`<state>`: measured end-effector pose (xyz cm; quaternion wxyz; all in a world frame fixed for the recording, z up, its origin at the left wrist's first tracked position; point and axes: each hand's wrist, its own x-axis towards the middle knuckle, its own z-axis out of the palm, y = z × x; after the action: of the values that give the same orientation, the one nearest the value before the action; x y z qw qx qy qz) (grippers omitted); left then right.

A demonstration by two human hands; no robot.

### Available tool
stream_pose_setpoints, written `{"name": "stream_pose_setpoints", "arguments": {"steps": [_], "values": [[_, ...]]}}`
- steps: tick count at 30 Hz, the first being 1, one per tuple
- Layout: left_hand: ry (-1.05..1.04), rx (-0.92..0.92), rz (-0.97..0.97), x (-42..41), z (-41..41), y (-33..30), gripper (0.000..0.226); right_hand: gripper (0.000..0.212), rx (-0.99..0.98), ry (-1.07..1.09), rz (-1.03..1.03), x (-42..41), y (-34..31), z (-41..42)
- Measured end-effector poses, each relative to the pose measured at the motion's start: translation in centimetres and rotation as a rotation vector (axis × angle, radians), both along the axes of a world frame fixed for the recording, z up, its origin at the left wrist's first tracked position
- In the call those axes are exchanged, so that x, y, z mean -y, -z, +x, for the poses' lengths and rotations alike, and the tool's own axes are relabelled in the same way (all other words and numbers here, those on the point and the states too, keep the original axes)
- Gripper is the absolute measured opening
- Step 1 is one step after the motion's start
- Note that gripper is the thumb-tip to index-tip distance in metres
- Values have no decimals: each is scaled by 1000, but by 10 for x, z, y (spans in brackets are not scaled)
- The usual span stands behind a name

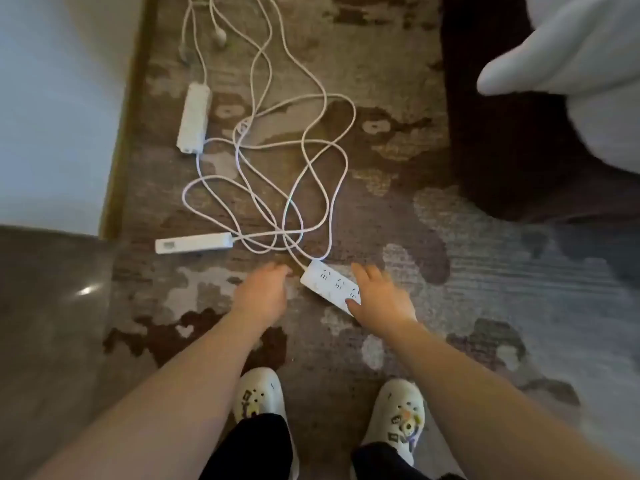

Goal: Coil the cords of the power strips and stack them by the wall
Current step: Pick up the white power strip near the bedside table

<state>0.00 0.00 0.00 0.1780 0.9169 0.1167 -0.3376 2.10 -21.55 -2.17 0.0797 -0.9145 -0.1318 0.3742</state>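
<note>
Down on a patterned carpet: three white power strips, cords tangled in loose overlapping loops. Nearest power strip flat on the carpet, sockets up, angled, just ahead of two white clogs. Right hand spread over that strip's near end, fingers fairly straight and apart, thumb touching the strip's top face; grip wide open, not closed round anything. Left hand just left of the same strip, fingers loosely bent, motion-blurred, holding nothing; whether touching the carpet, impossible to tell. Second power strip further left, lying crosswise, near a grey glossy surface. Third power strip further away, lengthwise beside the pale wall and its gold-toned skirting. Cords running on toward plugs at the top edge. White bedding over a dark bed base at upper right.
</note>
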Motion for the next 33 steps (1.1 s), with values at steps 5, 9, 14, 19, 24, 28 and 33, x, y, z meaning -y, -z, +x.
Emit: {"name": "stream_pose_setpoints", "arguments": {"steps": [5, 9, 14, 19, 24, 28, 33], "values": [[228, 80, 71, 12, 31, 110, 49, 101, -64, -18, -109, -12, 121, -7], [456, 18, 171, 12, 36, 169, 56, 105, 33, -39, -151, -14, 175, -26], [653, 179, 295, 3, 42, 190, 34, 92, 159, -48, -100, -8, 190, -26], [600, 200, 93, 0, 46, 153, 15, 91, 84, 0, 9, 12, 149, -9], [318, 169, -182, 3, 64, 54, 19, 90, 71, 131, 140, 29, 48, 23], [125, 283, -221, -2, 107, -73, 21, 86, 168, 201, 256, 25, -67, 67], [3, 465, -296, -22, 191, -257, 29, 76, 380, 248, 368, 2, -237, 149]]}}
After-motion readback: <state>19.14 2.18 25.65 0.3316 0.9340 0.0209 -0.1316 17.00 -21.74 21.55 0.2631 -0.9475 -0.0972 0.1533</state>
